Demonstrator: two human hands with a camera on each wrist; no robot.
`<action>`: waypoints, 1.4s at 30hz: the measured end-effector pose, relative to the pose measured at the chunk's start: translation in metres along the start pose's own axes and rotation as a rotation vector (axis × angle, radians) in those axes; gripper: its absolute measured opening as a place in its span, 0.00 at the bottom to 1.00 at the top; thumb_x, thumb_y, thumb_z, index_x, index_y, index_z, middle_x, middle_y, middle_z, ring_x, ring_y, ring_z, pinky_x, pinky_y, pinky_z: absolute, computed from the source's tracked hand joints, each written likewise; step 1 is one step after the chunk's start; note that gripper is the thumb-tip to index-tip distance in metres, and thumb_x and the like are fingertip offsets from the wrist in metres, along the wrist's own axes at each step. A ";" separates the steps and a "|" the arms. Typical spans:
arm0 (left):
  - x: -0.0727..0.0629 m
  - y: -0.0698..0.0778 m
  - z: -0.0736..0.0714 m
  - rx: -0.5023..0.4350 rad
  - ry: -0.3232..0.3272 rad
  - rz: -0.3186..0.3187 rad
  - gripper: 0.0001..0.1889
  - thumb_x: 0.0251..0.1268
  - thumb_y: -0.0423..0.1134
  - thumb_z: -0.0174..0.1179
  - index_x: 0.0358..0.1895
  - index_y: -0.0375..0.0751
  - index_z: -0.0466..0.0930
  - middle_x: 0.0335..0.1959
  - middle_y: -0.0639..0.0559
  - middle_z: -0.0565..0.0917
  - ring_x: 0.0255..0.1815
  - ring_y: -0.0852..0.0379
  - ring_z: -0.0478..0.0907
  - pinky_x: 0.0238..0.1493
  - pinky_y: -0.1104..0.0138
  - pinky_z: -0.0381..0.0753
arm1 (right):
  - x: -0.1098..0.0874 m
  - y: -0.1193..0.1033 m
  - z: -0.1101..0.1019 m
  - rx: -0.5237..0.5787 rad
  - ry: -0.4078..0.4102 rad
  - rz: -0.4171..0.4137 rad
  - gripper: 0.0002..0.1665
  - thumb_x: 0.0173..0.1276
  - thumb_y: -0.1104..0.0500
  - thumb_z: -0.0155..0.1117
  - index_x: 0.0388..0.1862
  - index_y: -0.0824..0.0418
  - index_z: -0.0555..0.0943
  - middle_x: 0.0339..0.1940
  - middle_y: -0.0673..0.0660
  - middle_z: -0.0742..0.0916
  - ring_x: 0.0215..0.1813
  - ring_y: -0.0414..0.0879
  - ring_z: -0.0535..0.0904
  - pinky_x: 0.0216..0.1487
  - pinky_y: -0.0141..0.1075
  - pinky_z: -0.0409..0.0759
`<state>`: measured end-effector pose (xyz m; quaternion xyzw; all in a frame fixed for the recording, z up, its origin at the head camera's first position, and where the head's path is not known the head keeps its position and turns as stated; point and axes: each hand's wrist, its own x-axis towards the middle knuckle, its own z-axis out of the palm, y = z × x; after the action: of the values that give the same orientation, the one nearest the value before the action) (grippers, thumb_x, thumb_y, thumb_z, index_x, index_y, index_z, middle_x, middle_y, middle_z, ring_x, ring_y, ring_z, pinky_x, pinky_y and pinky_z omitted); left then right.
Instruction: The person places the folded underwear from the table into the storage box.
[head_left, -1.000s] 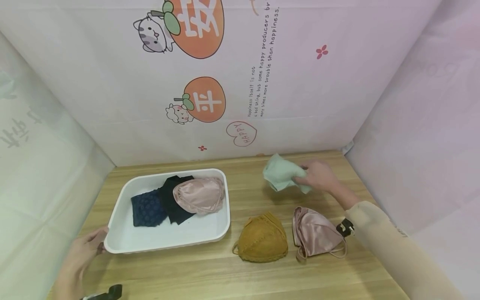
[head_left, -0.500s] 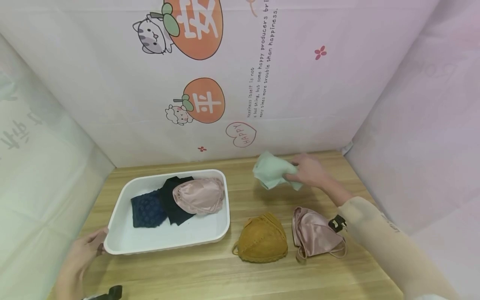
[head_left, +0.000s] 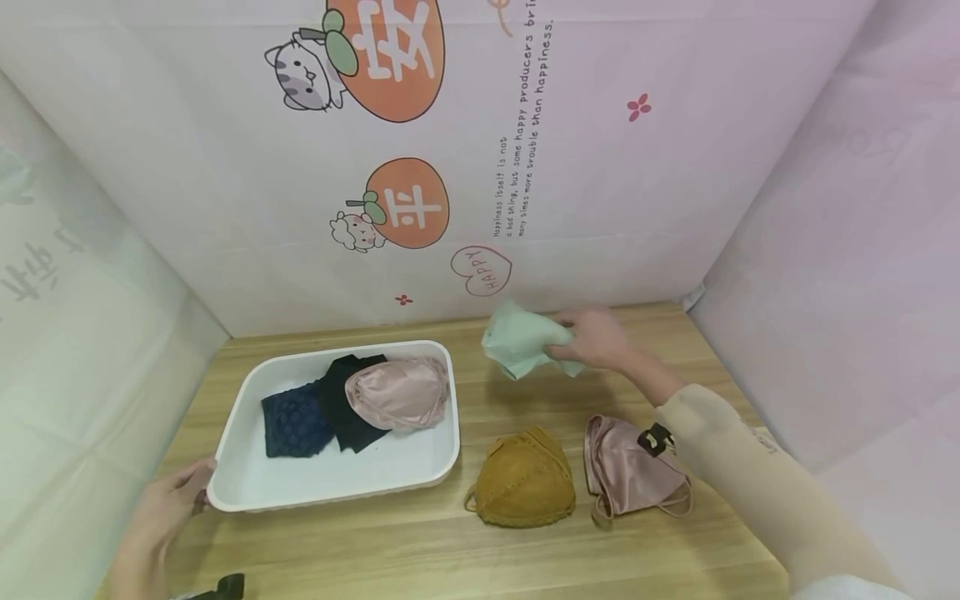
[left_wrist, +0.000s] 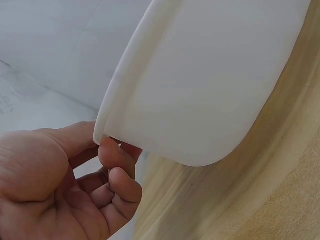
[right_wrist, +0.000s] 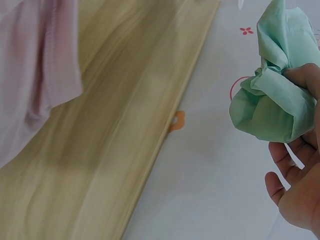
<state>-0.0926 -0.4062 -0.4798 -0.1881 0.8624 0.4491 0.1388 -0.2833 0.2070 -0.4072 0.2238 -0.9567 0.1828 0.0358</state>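
My left hand (head_left: 161,508) grips the near left corner of a white plastic bin (head_left: 337,473); the left wrist view has thumb and fingers pinching its rim (left_wrist: 106,112). Inside lie folded navy underwear (head_left: 296,421), a black garment (head_left: 351,423) and a pink satin garment (head_left: 401,393), overlapping in a row. Above the back of the table, right of the bin, my right hand (head_left: 596,337) pinches a crumpled mint-green cloth garment (head_left: 517,340). In the right wrist view, the thumb presses into the mint-green folds (right_wrist: 280,95) while the lower fingers curl loosely beneath.
A mustard bra (head_left: 525,479) lies on the wooden table (head_left: 360,550) just right of the bin. Beside it is a pink satin bra (head_left: 626,475) with thin straps, partly under my right forearm. Printed white sheets (head_left: 585,208) wall the back and both sides.
My right hand has moved left with the mint-green garment, closer to the bin. The left hand stays at the bin's corner, and the clothes on the table lie where they were.
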 end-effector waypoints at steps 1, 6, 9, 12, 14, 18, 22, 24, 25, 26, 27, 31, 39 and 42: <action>0.000 0.000 0.000 -0.002 0.000 0.000 0.41 0.76 0.64 0.43 0.74 0.29 0.58 0.40 0.65 0.83 0.39 0.68 0.79 0.43 0.74 0.82 | 0.001 -0.002 0.000 0.003 -0.004 -0.001 0.25 0.54 0.40 0.73 0.45 0.54 0.87 0.34 0.49 0.87 0.39 0.46 0.77 0.37 0.36 0.77; 0.000 0.000 0.000 -0.012 -0.003 0.004 0.42 0.76 0.64 0.43 0.74 0.29 0.58 0.41 0.65 0.83 0.40 0.68 0.79 0.43 0.73 0.83 | 0.007 -0.011 0.000 -0.007 0.004 -0.027 0.26 0.53 0.40 0.74 0.44 0.55 0.88 0.37 0.51 0.87 0.41 0.46 0.77 0.39 0.37 0.76; 0.001 0.000 0.000 -0.019 -0.007 0.011 0.42 0.76 0.64 0.43 0.74 0.29 0.57 0.42 0.66 0.82 0.40 0.69 0.79 0.43 0.73 0.83 | 0.010 -0.015 0.000 -0.014 0.009 -0.040 0.25 0.53 0.40 0.74 0.44 0.54 0.88 0.37 0.50 0.87 0.41 0.46 0.77 0.39 0.37 0.75; 0.001 0.000 0.000 -0.017 -0.008 0.014 0.42 0.76 0.64 0.42 0.74 0.29 0.57 0.42 0.66 0.83 0.40 0.69 0.79 0.43 0.73 0.83 | 0.013 -0.019 0.000 -0.016 0.015 -0.052 0.25 0.53 0.40 0.74 0.43 0.54 0.88 0.37 0.50 0.88 0.41 0.47 0.78 0.41 0.38 0.75; 0.000 -0.001 0.000 -0.018 -0.005 0.011 0.42 0.76 0.64 0.42 0.74 0.29 0.57 0.41 0.66 0.83 0.39 0.69 0.79 0.43 0.73 0.83 | 0.015 -0.022 0.001 -0.017 0.017 -0.061 0.25 0.53 0.40 0.74 0.43 0.54 0.88 0.37 0.50 0.88 0.41 0.47 0.78 0.42 0.38 0.75; -0.001 -0.001 0.000 -0.019 -0.003 0.009 0.42 0.76 0.64 0.43 0.74 0.28 0.58 0.40 0.65 0.82 0.39 0.67 0.79 0.43 0.72 0.83 | 0.018 -0.029 0.000 -0.026 0.019 -0.076 0.23 0.52 0.40 0.74 0.40 0.55 0.87 0.35 0.49 0.88 0.39 0.45 0.77 0.42 0.38 0.75; 0.000 -0.001 0.000 -0.020 0.000 0.012 0.42 0.76 0.64 0.44 0.74 0.29 0.58 0.40 0.66 0.83 0.39 0.68 0.79 0.43 0.73 0.83 | 0.021 -0.035 0.000 -0.026 0.025 -0.093 0.23 0.52 0.41 0.74 0.40 0.55 0.87 0.33 0.49 0.87 0.37 0.44 0.76 0.40 0.37 0.73; 0.000 -0.001 0.000 -0.020 0.005 0.011 0.42 0.75 0.64 0.45 0.74 0.29 0.58 0.40 0.66 0.83 0.39 0.69 0.79 0.43 0.73 0.84 | 0.022 -0.038 -0.001 -0.022 0.027 -0.100 0.24 0.51 0.41 0.74 0.41 0.55 0.87 0.33 0.49 0.87 0.37 0.45 0.76 0.41 0.37 0.73; 0.001 0.000 0.000 -0.022 0.007 0.011 0.42 0.75 0.64 0.45 0.74 0.29 0.58 0.40 0.66 0.83 0.38 0.69 0.79 0.43 0.73 0.84 | 0.022 -0.040 -0.001 -0.020 0.024 -0.104 0.24 0.52 0.41 0.74 0.42 0.55 0.87 0.33 0.48 0.87 0.37 0.44 0.76 0.41 0.37 0.73; 0.001 0.000 0.000 -0.023 0.008 0.011 0.42 0.75 0.64 0.45 0.74 0.29 0.59 0.40 0.67 0.83 0.38 0.69 0.79 0.43 0.73 0.84 | 0.023 -0.042 -0.002 -0.018 0.022 -0.106 0.25 0.52 0.41 0.74 0.43 0.55 0.87 0.33 0.48 0.87 0.37 0.44 0.76 0.42 0.38 0.73; 0.001 0.000 0.000 -0.027 0.009 0.012 0.42 0.75 0.64 0.45 0.73 0.29 0.59 0.41 0.67 0.83 0.38 0.69 0.79 0.43 0.72 0.84 | 0.024 -0.043 -0.002 -0.016 0.018 -0.106 0.25 0.52 0.41 0.74 0.44 0.54 0.87 0.33 0.48 0.87 0.37 0.44 0.76 0.43 0.38 0.73; 0.001 0.001 0.000 -0.024 0.005 0.016 0.41 0.76 0.64 0.45 0.74 0.28 0.59 0.41 0.67 0.82 0.39 0.69 0.79 0.43 0.73 0.84 | 0.027 -0.049 -0.001 -0.004 0.003 -0.106 0.28 0.53 0.41 0.75 0.50 0.53 0.87 0.36 0.48 0.88 0.39 0.45 0.76 0.46 0.39 0.74; 0.000 0.001 0.000 -0.018 -0.003 0.025 0.41 0.76 0.63 0.44 0.73 0.27 0.59 0.40 0.67 0.83 0.39 0.68 0.79 0.43 0.73 0.84 | 0.036 -0.061 0.001 -0.012 0.010 -0.143 0.24 0.53 0.40 0.74 0.45 0.53 0.87 0.34 0.47 0.87 0.38 0.44 0.76 0.44 0.38 0.74; 0.001 0.001 0.000 -0.020 0.003 0.019 0.41 0.76 0.63 0.44 0.73 0.28 0.59 0.40 0.67 0.83 0.38 0.68 0.79 0.43 0.73 0.84 | 0.038 -0.067 0.002 -0.018 0.011 -0.159 0.23 0.53 0.40 0.74 0.43 0.53 0.87 0.32 0.47 0.87 0.36 0.44 0.76 0.42 0.37 0.74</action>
<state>-0.0942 -0.4063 -0.4799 -0.1820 0.8597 0.4589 0.1314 -0.2881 0.1351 -0.3807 0.2978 -0.9372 0.1722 0.0572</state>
